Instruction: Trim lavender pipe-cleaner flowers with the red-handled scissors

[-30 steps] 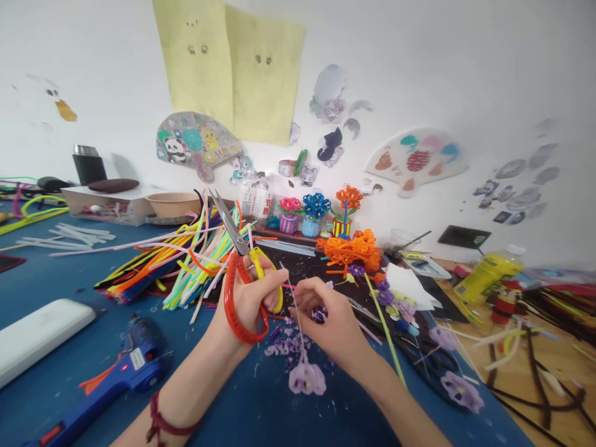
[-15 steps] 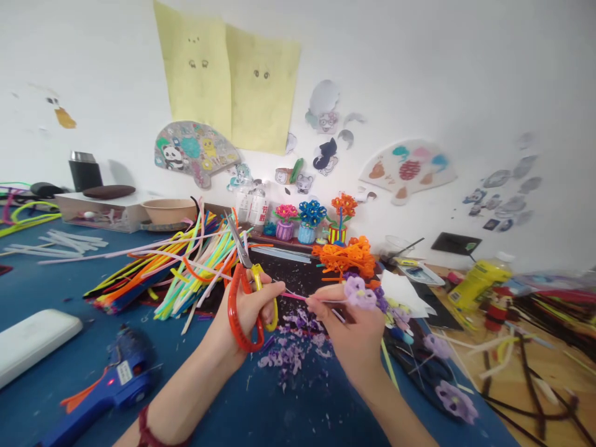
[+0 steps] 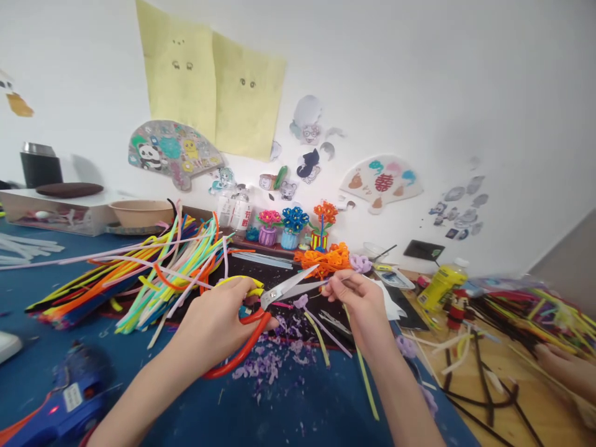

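My left hand (image 3: pixel 216 316) is closed around the handles of a pair of scissors (image 3: pixel 284 290), one loop red and the other yellow. The blades are spread and point right, their tips close to the fingers of my right hand (image 3: pixel 357 304). That hand pinches the thin stem of a lilac pipe-cleaner flower (image 3: pixel 361 263), whose head shows just above the knuckles. Part of the stem is hidden by the fingers. Below the blades lie another small lilac flower (image 3: pixel 302 302), loose stems and purple fuzz clippings (image 3: pixel 261 369) on the blue mat.
Left stands a heap of coloured pipe cleaners (image 3: pixel 153 273), with a blue glue gun (image 3: pixel 63 394) nearer me. Orange pipe-cleaner pieces (image 3: pixel 326 257) and small potted flowers (image 3: pixel 294 226) line the back. At far right, another person's hand (image 3: pixel 565 372) is near more pipe cleaners (image 3: pixel 535 323).
The scissors have swung from pointing up to pointing right, and their blades have opened near my right hand. The view has turned rightward, bringing the other person's hand into sight.
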Demonstrator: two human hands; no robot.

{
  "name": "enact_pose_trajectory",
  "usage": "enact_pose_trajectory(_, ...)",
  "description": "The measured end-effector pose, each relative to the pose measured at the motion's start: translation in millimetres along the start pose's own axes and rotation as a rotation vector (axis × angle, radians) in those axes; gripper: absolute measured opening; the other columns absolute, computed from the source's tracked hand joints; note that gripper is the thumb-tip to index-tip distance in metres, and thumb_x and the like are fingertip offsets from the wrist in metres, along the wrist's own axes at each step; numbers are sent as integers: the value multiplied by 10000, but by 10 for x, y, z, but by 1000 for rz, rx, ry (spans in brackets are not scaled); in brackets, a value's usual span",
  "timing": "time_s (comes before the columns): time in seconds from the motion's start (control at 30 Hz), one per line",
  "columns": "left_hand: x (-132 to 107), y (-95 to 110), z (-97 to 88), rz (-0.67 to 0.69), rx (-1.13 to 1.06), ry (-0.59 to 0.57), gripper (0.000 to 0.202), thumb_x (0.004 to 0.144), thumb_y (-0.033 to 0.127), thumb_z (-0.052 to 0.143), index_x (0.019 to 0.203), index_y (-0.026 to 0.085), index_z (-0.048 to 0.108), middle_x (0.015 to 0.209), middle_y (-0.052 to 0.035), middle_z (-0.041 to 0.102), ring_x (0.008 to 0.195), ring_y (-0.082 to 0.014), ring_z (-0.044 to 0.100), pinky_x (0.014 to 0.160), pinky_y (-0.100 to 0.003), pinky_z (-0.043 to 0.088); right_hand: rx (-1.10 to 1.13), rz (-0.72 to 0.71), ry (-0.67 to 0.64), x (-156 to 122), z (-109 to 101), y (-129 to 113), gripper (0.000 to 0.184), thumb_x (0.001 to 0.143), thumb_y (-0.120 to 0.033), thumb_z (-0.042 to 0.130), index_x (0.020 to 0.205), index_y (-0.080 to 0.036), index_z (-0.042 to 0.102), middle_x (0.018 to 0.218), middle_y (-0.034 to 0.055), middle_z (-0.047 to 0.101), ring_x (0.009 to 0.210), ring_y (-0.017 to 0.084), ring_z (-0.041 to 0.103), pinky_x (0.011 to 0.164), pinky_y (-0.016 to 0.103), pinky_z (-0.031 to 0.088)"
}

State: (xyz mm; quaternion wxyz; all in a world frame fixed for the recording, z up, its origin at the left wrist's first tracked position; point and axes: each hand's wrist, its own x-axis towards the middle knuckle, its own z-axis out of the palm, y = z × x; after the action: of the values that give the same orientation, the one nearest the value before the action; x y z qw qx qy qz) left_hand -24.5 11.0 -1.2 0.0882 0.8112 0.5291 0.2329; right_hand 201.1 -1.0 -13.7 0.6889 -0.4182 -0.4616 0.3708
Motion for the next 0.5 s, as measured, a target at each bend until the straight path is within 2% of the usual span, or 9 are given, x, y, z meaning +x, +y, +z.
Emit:
enact_pose_trajectory(0.17, 14, 0, -12, 34, 82, -44, 402, 700, 589, 604, 897, 239, 590, 834, -6, 684, 733, -219, 620, 583, -266, 331, -47, -72, -56, -13, -31, -57, 195, 687, -308, 762, 678, -169, 626, 673, 0, 651, 603, 117, 589, 588, 230, 471)
enact_pose_trajectory(0.33, 29, -45, 22, 81, 94, -74, 423, 704, 641, 569, 848, 244, 597, 775, 7, 673, 673, -200, 604, 554, -256, 291, -45, -98, -137, -12, -61, -89, 166, 774, -326, 697, 730, -184, 624, 772, 14, 667, 750, 159, 644, 710, 272, 493)
enact_pose_trajectory(0.5, 22, -41, 17, 91, 105, -79, 403, 719, 627, 554, 821, 240, 596, 731, 2, 663, 638, -198, 583, 543, -251, 272, -12, -120, -124, -1, -87, -80, 160, 757, -304, 718, 723, -190, 610, 851, 17, 673, 788, 167, 658, 755, 292, 509)
